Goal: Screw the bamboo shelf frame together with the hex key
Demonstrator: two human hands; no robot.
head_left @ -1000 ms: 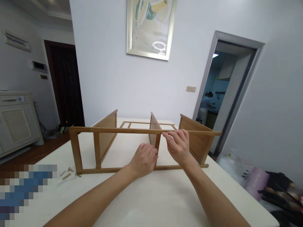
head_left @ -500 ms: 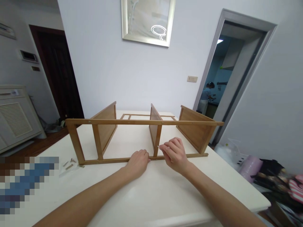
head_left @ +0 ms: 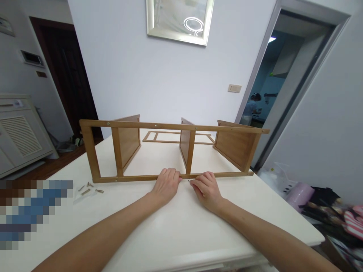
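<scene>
A wooden shelf frame (head_left: 189, 151) lies on its side on the white table (head_left: 170, 234), its long rails running left to right and its shelf panels reaching back. My left hand (head_left: 167, 186) is closed over the lower front rail, just left of the middle upright. To the right of that upright, my right hand (head_left: 206, 189) pinches a small thin piece (head_left: 189, 181) beside the same rail; only its tip shows, too little to tell its kind. Several loose screws (head_left: 85, 192) lie by the frame's lower left corner, some on a clear plastic bag.
Behind the frame, a flat wooden ladder-like frame (head_left: 167, 142) rests near the wall. A blurred-out blue patch (head_left: 34, 211) covers the table's left side. Bags and a purple roll (head_left: 300, 195) are beyond the right table edge. A person (head_left: 251, 107) stands in the far doorway.
My right hand has come down from the upper rail to the lower one, still pinching. My left hand has slid from the middle upright down onto the lower rail. The view has tilted downward.
</scene>
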